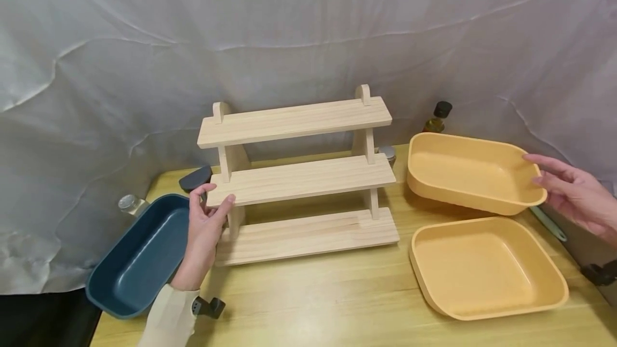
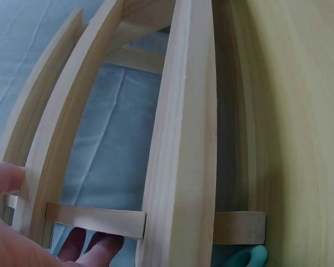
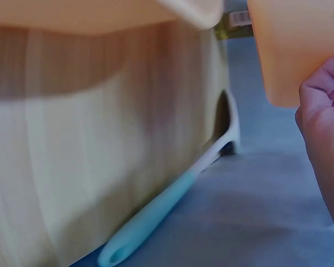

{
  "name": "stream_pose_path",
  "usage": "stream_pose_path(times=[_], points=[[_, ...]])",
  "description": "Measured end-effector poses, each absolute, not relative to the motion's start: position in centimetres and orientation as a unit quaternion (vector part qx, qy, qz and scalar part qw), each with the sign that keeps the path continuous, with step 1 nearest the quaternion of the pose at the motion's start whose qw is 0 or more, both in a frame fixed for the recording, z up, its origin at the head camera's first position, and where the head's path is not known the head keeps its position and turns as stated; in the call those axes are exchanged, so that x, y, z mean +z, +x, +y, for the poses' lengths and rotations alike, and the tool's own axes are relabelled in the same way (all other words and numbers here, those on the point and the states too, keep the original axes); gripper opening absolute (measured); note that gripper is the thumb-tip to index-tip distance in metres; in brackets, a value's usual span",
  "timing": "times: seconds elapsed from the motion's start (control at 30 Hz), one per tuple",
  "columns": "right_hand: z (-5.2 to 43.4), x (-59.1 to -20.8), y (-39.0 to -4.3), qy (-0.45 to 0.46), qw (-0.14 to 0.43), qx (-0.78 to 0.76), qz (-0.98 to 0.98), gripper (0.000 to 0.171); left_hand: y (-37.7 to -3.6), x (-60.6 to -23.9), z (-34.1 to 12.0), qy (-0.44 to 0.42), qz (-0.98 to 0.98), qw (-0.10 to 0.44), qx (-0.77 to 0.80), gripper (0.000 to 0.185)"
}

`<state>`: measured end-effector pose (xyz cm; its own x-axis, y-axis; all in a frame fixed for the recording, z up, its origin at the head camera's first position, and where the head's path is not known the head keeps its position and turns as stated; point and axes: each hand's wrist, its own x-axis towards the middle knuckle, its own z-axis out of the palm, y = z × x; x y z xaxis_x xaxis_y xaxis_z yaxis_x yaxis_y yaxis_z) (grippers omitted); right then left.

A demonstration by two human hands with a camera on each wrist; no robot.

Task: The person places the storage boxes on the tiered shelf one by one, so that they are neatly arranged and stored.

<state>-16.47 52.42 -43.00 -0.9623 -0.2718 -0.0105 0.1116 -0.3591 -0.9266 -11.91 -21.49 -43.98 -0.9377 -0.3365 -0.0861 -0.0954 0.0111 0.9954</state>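
Note:
A three-tier wooden display shelf (image 1: pixel 303 178) stands upright near the back of the table. My left hand (image 1: pixel 204 232) grips the left end of its middle board, thumb on top. In the left wrist view, two fingertips (image 2: pixel 103 247) reach past a side support. On the right, my right hand (image 1: pixel 578 197) pinches the right end wall of a yellow bin (image 1: pixel 467 170), tilted and raised over the table. The right wrist view shows curled fingers at this bin's corner (image 3: pixel 289 67). A second yellow bin (image 1: pixel 491 269) sits on the table in front of it.
A dark blue bin (image 1: pixel 144 261) lies left of the shelf, beside a glass jar (image 1: pixel 131 203) and a dark grey object (image 1: pixel 195 178). A black-capped bottle (image 1: pixel 436 117) stands at the back right. A mint-handled utensil (image 3: pixel 150 217) lies along the right edge. Grey cloth (image 1: pixel 289 25) hangs behind.

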Motion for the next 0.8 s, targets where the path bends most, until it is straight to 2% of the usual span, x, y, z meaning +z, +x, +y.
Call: stream_pose_path(times=[0.3,0.8], points=[[50.9,-39.2,-16.2,-0.111,0.077,-0.881,0.453,0.057,-11.9,-44.1,-21.6,0.153,-0.714,0.084,-0.678,0.054],[46.5,-32.2,-17.3,-0.086,0.03,-0.881,0.464,0.051,-11.8,-43.9,-21.6,0.147,-0.719,0.081,-0.675,0.055]])
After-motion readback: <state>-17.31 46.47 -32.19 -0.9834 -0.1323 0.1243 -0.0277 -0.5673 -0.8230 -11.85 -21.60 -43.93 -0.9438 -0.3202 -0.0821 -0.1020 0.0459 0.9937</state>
